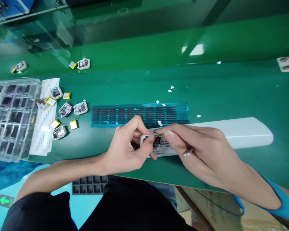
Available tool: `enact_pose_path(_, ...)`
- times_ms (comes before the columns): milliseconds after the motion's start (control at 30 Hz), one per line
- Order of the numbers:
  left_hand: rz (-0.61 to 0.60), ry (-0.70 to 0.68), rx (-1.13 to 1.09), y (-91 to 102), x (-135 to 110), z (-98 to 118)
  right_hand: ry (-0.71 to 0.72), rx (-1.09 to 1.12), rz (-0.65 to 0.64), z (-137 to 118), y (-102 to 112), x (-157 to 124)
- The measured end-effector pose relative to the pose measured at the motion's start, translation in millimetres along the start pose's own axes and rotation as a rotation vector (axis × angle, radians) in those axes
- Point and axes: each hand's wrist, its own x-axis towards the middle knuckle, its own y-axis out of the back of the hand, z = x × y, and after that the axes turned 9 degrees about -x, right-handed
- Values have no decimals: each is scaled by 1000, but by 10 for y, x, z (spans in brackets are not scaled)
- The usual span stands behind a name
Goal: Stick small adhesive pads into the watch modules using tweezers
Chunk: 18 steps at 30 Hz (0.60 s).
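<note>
My left hand [128, 144] grips a small white device housing [156, 144] with electronic parts showing inside, thumb across its face and fingers behind it. Thumb and forefinger of my right hand [197, 147] are pinched together at the upper right of the housing; whether something thin is between them I cannot make out. A small shiny metal piece [188, 152] shows at the right hand's fingers. Below the housing lies a white printed strip [168, 150]. Just behind my hands is a teal sheet [183, 112] with rows of narrow black strips.
Several open housings [80, 108] with yellow battery cells [73, 124] lie at left, beside a clear compartment tray [35, 86] and printed paper [38, 146]. A long white rounded object [250, 133] lies at right. Small white tabs [199, 116] are scattered on the green table [231, 93].
</note>
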Motion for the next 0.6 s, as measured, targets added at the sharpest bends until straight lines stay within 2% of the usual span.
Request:
enact_pose_path(133,-49,-31,-29,3,-14,16,-189,238,-71,9,-30,34)
enact_pose_path(233,-85,9,-71,16,-11,-10,-315,363,-55,30,-79,45)
enact_pose_path(300,-110,-15,-75,17,-12,-41,-382,484,-30,20,-86,60)
enact_pose_path(400,-126,-111,-56,3,-24,-84,-425,632,10,-27,-55,92)
enact_pose_path(500,-132,-231,-1,-5,-32,-101,-399,641,8,-40,40,114)
enact_pose_path(600,-239,-426,174,18,-17,-102,-410,625,82,44,217,96)
